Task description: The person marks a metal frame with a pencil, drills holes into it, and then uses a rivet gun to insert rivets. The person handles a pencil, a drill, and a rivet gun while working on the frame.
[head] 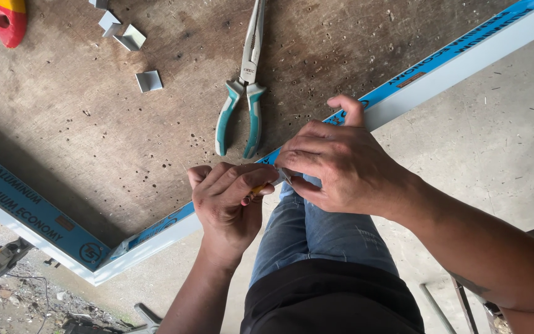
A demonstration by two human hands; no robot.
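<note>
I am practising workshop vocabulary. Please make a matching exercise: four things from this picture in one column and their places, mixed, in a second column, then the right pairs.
Things:
1. long-nose pliers with teal and white handles
2. red and yellow plastic tool
3. small grey bent metal pieces
4. white aluminium frame with blue protective film

Places:
A. top left corner of the picture
B. under both hands, along the board's edge
C. middle of the worn wooden board
D. left of the pliers, near the top

Pairs: 1-C, 2-A, 3-D, 4-B

Label film, blue with dark lettering: long strip (pixel 440 59) covering the aluminium frame bar running from upper right toward centre; second matching strip (pixel 29 207) on the bar at lower left, meeting at the corner.
</note>
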